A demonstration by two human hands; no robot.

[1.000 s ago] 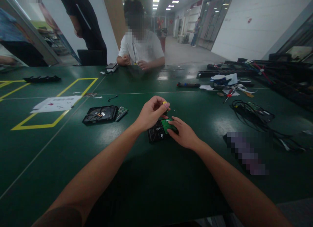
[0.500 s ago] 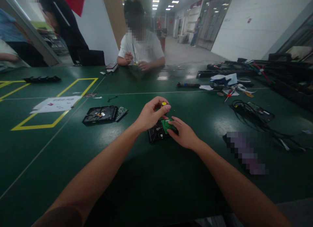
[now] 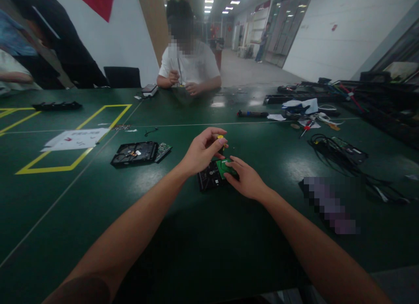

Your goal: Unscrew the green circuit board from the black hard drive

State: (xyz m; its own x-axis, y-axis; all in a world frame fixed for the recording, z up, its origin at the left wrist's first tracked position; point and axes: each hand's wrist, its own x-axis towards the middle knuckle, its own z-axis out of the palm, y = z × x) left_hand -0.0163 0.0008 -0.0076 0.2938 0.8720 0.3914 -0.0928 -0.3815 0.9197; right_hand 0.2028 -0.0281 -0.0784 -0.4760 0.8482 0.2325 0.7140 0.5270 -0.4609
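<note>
My left hand (image 3: 203, 152) is closed around an upright screwdriver (image 3: 220, 138) with a yellow end on its handle. It is above the far edge of a black hard drive (image 3: 207, 180), and the screwdriver's tip is hidden. A green circuit board (image 3: 221, 167) is on the drive's upper face. From the right, my right hand (image 3: 244, 177) grips the drive, its fingers and thumb bent onto the board and the drive's right end, which it partly covers.
An opened drive case (image 3: 134, 154) and a loose circuit board (image 3: 163, 151) lie left on the green table. Right are black cables (image 3: 343, 162), another drive (image 3: 350, 150), a red screwdriver (image 3: 306, 129) and a blurred object (image 3: 329, 205). A person (image 3: 190, 63) sits opposite.
My left hand's fingers and the yellow screwdriver end have shifted slightly. My right hand and the hard drive stay put. At the far left, a standing person has moved further left.
</note>
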